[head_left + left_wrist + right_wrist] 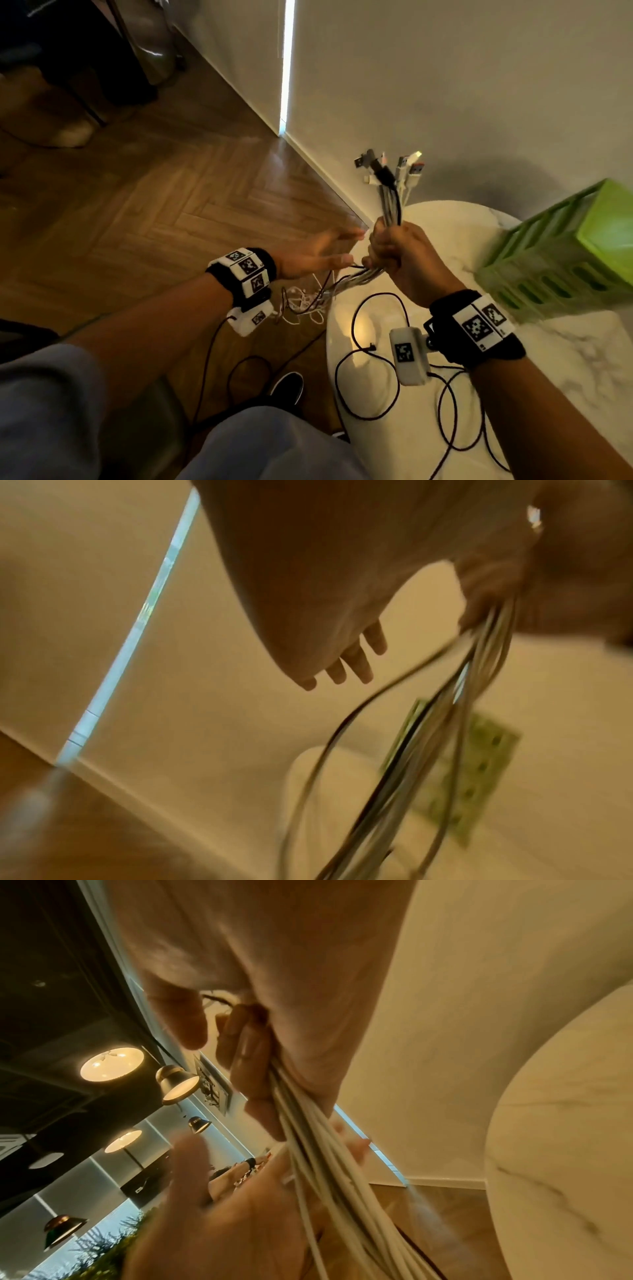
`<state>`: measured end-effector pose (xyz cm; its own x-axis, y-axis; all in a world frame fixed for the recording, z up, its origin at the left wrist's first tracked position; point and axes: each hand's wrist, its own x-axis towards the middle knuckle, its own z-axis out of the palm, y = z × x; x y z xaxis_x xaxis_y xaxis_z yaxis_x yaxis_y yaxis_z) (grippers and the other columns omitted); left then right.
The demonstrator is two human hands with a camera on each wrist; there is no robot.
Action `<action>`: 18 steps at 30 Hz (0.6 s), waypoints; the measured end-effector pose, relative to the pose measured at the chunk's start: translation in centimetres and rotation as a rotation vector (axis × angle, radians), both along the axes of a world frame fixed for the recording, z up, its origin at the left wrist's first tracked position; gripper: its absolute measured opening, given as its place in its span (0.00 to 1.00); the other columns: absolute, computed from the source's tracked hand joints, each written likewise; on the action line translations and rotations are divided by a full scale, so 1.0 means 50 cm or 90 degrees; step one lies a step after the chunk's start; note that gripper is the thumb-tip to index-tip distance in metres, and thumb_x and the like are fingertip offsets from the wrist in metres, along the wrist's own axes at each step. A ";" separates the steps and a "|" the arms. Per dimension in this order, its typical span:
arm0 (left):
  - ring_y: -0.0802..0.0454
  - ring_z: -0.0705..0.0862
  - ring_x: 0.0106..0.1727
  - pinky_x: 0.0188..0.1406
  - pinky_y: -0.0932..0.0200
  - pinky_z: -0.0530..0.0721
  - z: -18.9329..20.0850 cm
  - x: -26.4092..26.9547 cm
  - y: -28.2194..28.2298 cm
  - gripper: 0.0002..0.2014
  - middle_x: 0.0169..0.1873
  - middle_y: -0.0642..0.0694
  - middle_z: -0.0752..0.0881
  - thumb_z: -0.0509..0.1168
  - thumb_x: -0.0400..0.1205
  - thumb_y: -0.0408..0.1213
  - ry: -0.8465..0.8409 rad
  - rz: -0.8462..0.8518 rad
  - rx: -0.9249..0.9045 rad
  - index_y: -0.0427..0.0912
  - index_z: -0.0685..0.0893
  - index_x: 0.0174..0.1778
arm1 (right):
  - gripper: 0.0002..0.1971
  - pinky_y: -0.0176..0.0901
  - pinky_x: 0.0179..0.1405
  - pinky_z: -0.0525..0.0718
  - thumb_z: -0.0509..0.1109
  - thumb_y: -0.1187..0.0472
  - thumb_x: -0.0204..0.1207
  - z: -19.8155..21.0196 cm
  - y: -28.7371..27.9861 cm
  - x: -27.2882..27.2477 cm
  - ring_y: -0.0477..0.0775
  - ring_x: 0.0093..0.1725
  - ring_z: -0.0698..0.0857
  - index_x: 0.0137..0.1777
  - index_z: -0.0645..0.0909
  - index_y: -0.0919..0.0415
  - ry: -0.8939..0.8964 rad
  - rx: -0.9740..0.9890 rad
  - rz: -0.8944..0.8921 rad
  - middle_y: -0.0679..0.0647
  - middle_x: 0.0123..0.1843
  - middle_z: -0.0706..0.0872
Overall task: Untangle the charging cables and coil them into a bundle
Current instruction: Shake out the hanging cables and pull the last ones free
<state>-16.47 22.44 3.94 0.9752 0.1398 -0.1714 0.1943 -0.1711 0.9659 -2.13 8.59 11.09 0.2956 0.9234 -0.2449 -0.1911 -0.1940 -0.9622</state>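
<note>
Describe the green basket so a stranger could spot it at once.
Start at the white marble table by the wall. On its far right part stands the green basket, beyond the right hand gripping the charging cables. It is the only bright lime, slotted thing there.

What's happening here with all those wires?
A person is sorting a bunch of charging cables. Their right hand grips the bunch in a fist, plug ends sticking up, while the loose ends hang in a tangle below, off the edge of a white marble table. The left hand is open beside the fist, fingers spread, holding nothing. A green basket stands on the table.
</note>
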 end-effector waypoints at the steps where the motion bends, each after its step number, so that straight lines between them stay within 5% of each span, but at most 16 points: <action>1: 0.55 0.68 0.82 0.82 0.47 0.70 0.028 0.013 -0.014 0.41 0.81 0.50 0.69 0.64 0.74 0.74 -0.047 -0.012 -0.052 0.57 0.66 0.80 | 0.15 0.47 0.36 0.69 0.59 0.68 0.82 -0.008 -0.012 -0.003 0.46 0.26 0.68 0.33 0.75 0.57 -0.010 -0.002 0.029 0.48 0.26 0.68; 3: 0.55 0.67 0.83 0.82 0.54 0.69 0.075 0.041 -0.040 0.36 0.81 0.52 0.70 0.60 0.81 0.67 -0.088 -0.034 -0.078 0.52 0.68 0.81 | 0.11 0.46 0.36 0.70 0.60 0.69 0.79 -0.017 -0.033 -0.010 0.44 0.27 0.69 0.36 0.73 0.57 -0.045 -0.012 0.085 0.45 0.27 0.70; 5: 0.60 0.73 0.79 0.76 0.59 0.73 0.112 0.068 -0.059 0.25 0.79 0.50 0.74 0.54 0.90 0.51 -0.090 -0.025 -0.032 0.41 0.75 0.79 | 0.18 0.46 0.35 0.70 0.60 0.73 0.76 -0.031 -0.050 -0.017 0.43 0.27 0.71 0.30 0.72 0.52 -0.042 -0.018 0.112 0.44 0.26 0.72; 7: 0.61 0.85 0.59 0.61 0.60 0.83 0.128 0.089 -0.083 0.19 0.63 0.48 0.86 0.50 0.93 0.40 -0.089 -0.017 -0.004 0.34 0.79 0.72 | 0.24 0.45 0.37 0.74 0.60 0.77 0.76 -0.049 -0.077 -0.026 0.43 0.28 0.73 0.28 0.73 0.48 -0.010 -0.005 0.072 0.45 0.28 0.73; 10: 0.63 0.84 0.40 0.47 0.66 0.82 0.136 0.100 -0.128 0.16 0.36 0.58 0.85 0.53 0.93 0.40 -0.063 -0.056 0.038 0.40 0.81 0.69 | 0.11 0.48 0.37 0.81 0.67 0.75 0.73 -0.081 -0.116 -0.053 0.55 0.34 0.79 0.33 0.77 0.62 0.009 0.032 -0.059 0.60 0.33 0.77; 12: 0.66 0.84 0.48 0.53 0.71 0.78 0.138 0.106 -0.151 0.16 0.40 0.65 0.85 0.53 0.92 0.46 -0.027 -0.120 0.094 0.50 0.84 0.66 | 0.02 0.52 0.41 0.86 0.71 0.76 0.72 -0.115 -0.137 -0.059 0.62 0.40 0.84 0.43 0.82 0.71 -0.011 0.021 -0.089 0.67 0.38 0.83; 15: 0.68 0.80 0.65 0.66 0.66 0.73 0.146 0.108 -0.165 0.18 0.55 0.70 0.86 0.51 0.89 0.55 0.011 -0.188 0.088 0.66 0.87 0.58 | 0.07 0.67 0.58 0.86 0.78 0.68 0.74 -0.168 -0.150 -0.068 0.69 0.51 0.87 0.46 0.82 0.69 -0.052 -0.031 -0.009 0.70 0.47 0.86; 16: 0.62 0.82 0.67 0.69 0.60 0.76 0.149 0.109 -0.170 0.19 0.58 0.64 0.88 0.51 0.88 0.55 0.022 -0.199 0.048 0.66 0.89 0.55 | 0.08 0.69 0.57 0.85 0.80 0.64 0.74 -0.177 -0.157 -0.068 0.67 0.50 0.87 0.43 0.82 0.64 -0.070 -0.036 0.008 0.68 0.45 0.85; 18: 0.48 0.89 0.59 0.67 0.45 0.83 0.149 0.108 -0.177 0.21 0.52 0.48 0.92 0.53 0.89 0.52 0.026 -0.187 -0.032 0.55 0.91 0.46 | 0.08 0.55 0.48 0.87 0.78 0.61 0.78 -0.199 -0.146 -0.061 0.53 0.45 0.87 0.49 0.80 0.57 -0.134 -0.046 -0.016 0.55 0.42 0.86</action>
<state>-11.05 13.59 11.40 0.9648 -0.1576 -0.2106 0.1822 -0.1773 0.9671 -5.16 1.26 1.13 0.3697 0.8975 -0.2405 0.0061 -0.2612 -0.9653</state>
